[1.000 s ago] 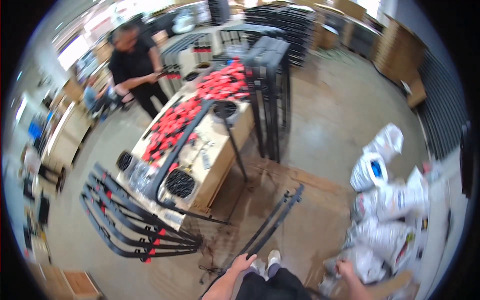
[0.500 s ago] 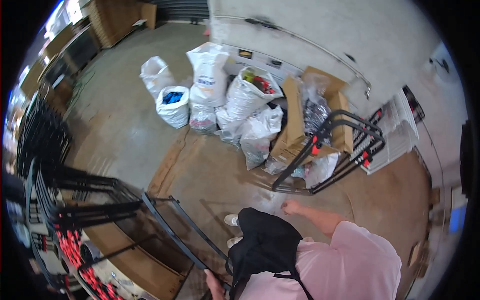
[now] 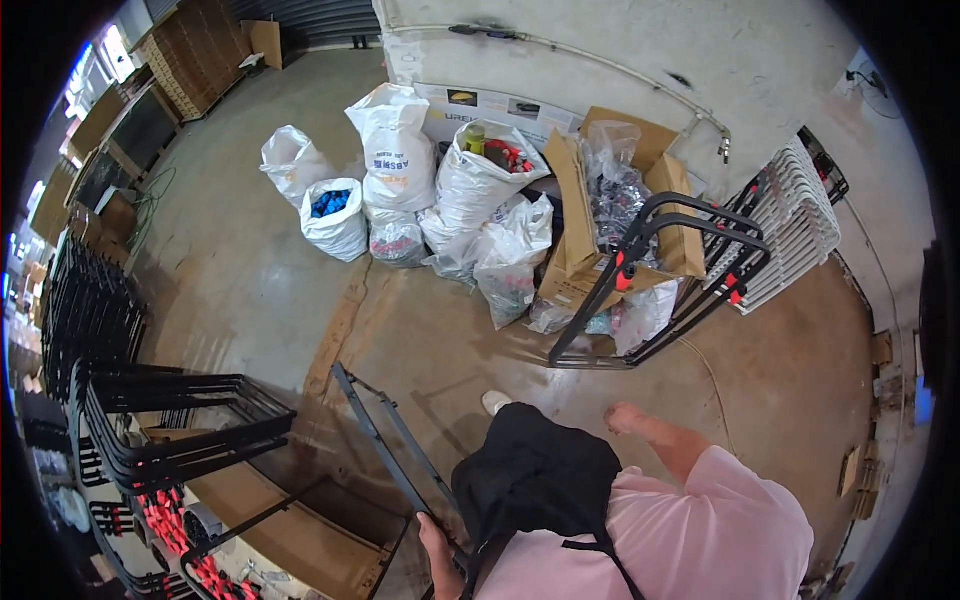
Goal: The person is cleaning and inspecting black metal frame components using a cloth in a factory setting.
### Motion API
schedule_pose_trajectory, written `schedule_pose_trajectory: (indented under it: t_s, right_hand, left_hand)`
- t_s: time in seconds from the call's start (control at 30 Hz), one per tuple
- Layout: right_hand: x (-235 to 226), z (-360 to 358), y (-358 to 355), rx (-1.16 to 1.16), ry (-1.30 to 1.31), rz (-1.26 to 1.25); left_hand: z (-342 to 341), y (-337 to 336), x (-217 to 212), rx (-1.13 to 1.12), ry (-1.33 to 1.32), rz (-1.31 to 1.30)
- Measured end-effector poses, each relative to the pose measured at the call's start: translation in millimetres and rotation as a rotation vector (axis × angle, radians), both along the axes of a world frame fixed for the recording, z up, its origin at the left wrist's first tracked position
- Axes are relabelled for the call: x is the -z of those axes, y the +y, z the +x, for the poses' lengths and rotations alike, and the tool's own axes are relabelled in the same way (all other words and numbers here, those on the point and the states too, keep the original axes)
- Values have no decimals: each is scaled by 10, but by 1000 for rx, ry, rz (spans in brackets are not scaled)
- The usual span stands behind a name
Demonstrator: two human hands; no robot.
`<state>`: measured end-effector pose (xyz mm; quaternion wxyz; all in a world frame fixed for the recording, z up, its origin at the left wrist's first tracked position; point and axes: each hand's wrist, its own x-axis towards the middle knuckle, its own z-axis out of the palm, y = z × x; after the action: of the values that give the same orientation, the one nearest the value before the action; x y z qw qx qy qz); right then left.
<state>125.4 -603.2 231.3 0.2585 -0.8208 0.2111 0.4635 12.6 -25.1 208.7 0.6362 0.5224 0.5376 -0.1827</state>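
Low in the view, my left hand (image 3: pixel 437 550) is wrapped round a tube of a black metal frame (image 3: pixel 385 437). The frame's two long bars slant up and to the left, away from my body. My right hand (image 3: pixel 625 418) hangs out in front of my right side, its fingers loosely curled and nothing visible in them. Beyond it, a black tubular frame with red fittings (image 3: pixel 590 310) stands on the floor, apart from the hand.
White sacks (image 3: pixel 400 165), one with blue parts (image 3: pixel 330 204), stand along the wall beside an open cardboard box (image 3: pixel 573 215) of plastic-wrapped items. White slatted racks (image 3: pixel 790 225) lean at right. Stacked black frames (image 3: pixel 200 445) and a workbench with red-and-black parts (image 3: pixel 165 520) are at left.
The frame in my left hand has swung to the right relative to my view. My right hand has moved slightly right. The sacks now appear a little further left.
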Motion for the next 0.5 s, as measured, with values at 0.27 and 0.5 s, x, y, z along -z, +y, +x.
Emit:
schedule_pose_trajectory:
  t_s: [0.27, 0.5]
  right_hand:
    - [282, 1771, 478, -309, -196, -13]
    - [629, 2914, 763, -63, -200, 201]
  left_hand:
    - [411, -587, -401, 132, -11, 174]
    - [1010, -808, -500, 146, 87, 146]
